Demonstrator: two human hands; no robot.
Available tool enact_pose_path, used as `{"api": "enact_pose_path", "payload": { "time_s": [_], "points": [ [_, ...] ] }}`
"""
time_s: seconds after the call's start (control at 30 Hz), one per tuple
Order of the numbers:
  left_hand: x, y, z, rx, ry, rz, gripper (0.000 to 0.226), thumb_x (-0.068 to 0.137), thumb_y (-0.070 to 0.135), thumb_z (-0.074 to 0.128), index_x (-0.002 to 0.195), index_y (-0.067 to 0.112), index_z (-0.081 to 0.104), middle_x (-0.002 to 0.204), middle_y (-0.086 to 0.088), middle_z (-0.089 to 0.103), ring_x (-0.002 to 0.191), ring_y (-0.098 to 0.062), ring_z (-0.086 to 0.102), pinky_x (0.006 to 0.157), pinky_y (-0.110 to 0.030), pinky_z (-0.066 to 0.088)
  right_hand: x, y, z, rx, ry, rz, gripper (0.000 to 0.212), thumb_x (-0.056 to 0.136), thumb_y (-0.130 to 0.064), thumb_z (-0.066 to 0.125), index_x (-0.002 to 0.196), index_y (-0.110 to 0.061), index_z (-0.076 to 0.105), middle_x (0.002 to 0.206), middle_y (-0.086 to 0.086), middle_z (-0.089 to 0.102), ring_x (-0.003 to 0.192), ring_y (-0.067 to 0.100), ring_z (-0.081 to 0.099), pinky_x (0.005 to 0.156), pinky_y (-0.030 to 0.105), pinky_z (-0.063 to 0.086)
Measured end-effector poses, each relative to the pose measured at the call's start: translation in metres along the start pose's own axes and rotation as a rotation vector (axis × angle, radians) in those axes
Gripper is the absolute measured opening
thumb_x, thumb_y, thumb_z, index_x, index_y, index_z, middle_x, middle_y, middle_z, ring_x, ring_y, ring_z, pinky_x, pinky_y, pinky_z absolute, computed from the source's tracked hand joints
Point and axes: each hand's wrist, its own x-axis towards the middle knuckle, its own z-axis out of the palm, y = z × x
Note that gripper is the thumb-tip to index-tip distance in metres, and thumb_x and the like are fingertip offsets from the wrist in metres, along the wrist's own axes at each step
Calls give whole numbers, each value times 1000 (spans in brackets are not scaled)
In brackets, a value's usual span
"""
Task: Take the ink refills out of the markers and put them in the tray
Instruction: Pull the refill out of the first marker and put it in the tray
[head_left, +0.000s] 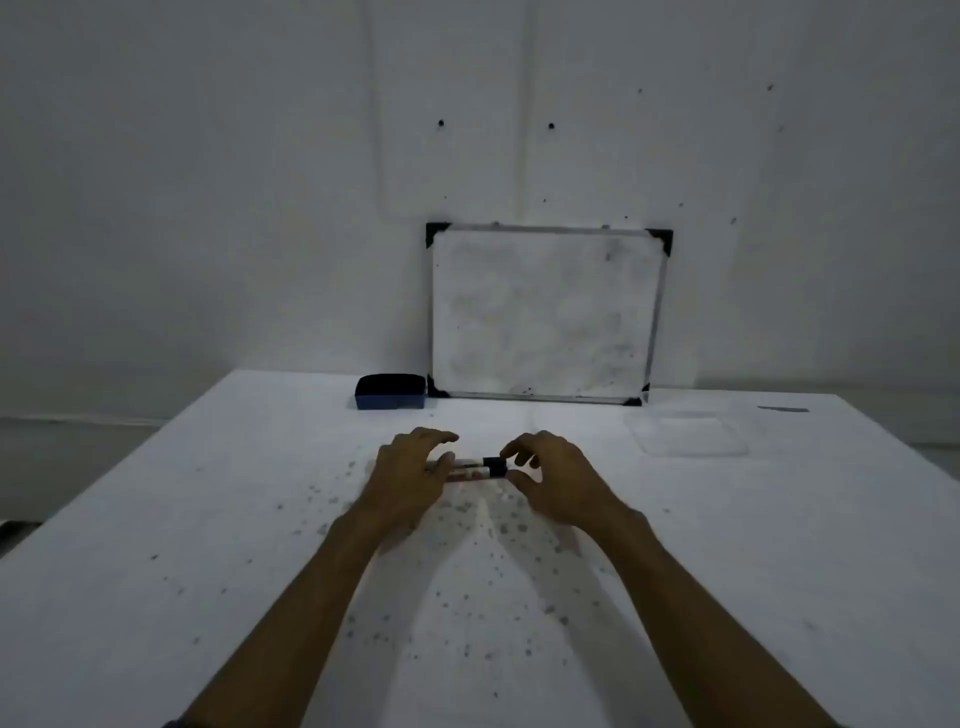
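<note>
- While both arms reach forward over the white, ink-speckled desk, the dark blue block-shaped eraser sits farthest left at the back edge, well apart from the work.
- Left hand is curled around the pale barrel of the slim white marker, thumb and forefinger closed on it and the other fingers lifted loose above.
- That marker lies level between the two hands, just above the desk near its middle; whether it rests on the surface I cannot tell.
- Its black cap end points to the right, and the right hand pinches that end between thumb and fingertips, the remaining fingers arched open.
- Behind them a small metal-framed whiteboard with black corners leans on the wall.
- Farthest right, the clear shallow plastic tray waits on the desk, nothing visible in it.
- Judging by its look, the marker is light, stiff and smooth, so likely slippery: hold the barrel firmly mid-length and twist or pull at the black end.
- A refill inside would probably be thin and inky; gripping it near its exposed end seems safest.
</note>
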Motion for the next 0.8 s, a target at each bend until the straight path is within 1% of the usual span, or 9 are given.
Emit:
{"api": "enact_pose_path", "payload": {
  "time_s": [0.13, 0.4, 0.43, 0.5, 0.53, 0.6, 0.67, 0.73, 0.8],
  "points": [
    [0, -25, 11, 32, -22, 45, 36, 105, 46, 48, 131, 32, 69, 133, 8, 68, 121, -13, 59, 111, -45, 43, 21, -5, 22, -122, 6, -12, 27, 91, -48, 67, 111, -29, 71, 107, 1, 62, 98, 19, 58, 85, 33, 41],
    [-2, -30, 16, -65, -17, 40, 45, 111, 44, 31, 133, 29, 67, 128, 11, 67, 117, -12, 56, 110, -41, 41, 18, -1, 35, -192, -20, -52, 31, 97, -43, 64, 117, -22, 72, 110, 3, 64, 98, 21, 58, 85, 33, 42],
    [-3, -28, 14, -105, -25, 23, 45, 112, 42, 29, 137, 29, 64, 129, 12, 64, 117, -10, 54, 110, -34, 41, 13, 1, 30, -192, -29, -37, 29, 97, -42, 64, 115, -22, 73, 108, 3, 64, 98, 21, 59, 84, 33, 42],
    [-6, -23, 9, -205, -32, -27, 46, 112, 41, 29, 147, 28, 54, 136, 12, 57, 122, -4, 49, 105, -6, 33, -1, 6, 17, -162, -33, 7, 25, 97, -41, 64, 113, -23, 74, 105, 1, 65, 95, 19, 60, 79, 30, 43],
    [-8, -20, 7, -246, -6, -43, 47, 112, 41, 30, 151, 26, 50, 143, 10, 54, 127, -3, 46, 106, -2, 26, -9, 9, 11, -141, -31, 28, 25, 98, -40, 64, 112, -23, 74, 103, 0, 65, 92, 18, 61, 76, 28, 44],
    [-13, -12, 8, -342, 53, -60, 49, 111, 42, 33, 153, 24, 47, 153, 5, 51, 139, -7, 43, 115, -16, 23, -26, 10, -2, -79, -14, 79, 25, 98, -41, 63, 112, -24, 74, 99, -5, 64, 85, 13, 60, 71, 23, 44],
    [-16, 5, 8, -464, 80, -99, 49, 109, 44, 36, 153, 24, 47, 155, 4, 49, 142, -11, 43, 120, -30, 29, -40, 7, -10, 13, 25, 126, 26, 98, -44, 62, 111, -25, 74, 97, -10, 66, 79, 7, 61, 66, 17, 44],
    [-17, 29, 8, -593, 62, -117, 48, 109, 46, 38, 148, 24, 53, 150, 3, 57, 138, -13, 50, 119, -35, 36, -52, -1, -13, 109, 49, 152, 27, 98, -48, 61, 110, -27, 73, 96, -13, 71, 78, 3, 65, 64, 11, 45],
    [-17, 51, 8, -815, 17, -108, 41, 110, 39, 39, 139, 19, 60, 133, -3, 71, 125, -20, 66, 114, -43, 46, -59, -9, -11, 202, 28, 169, 26, 97, -48, 61, 107, -27, 73, 92, -16, 73, 79, -1, 66, 64, 8, 46]
  ]
}}
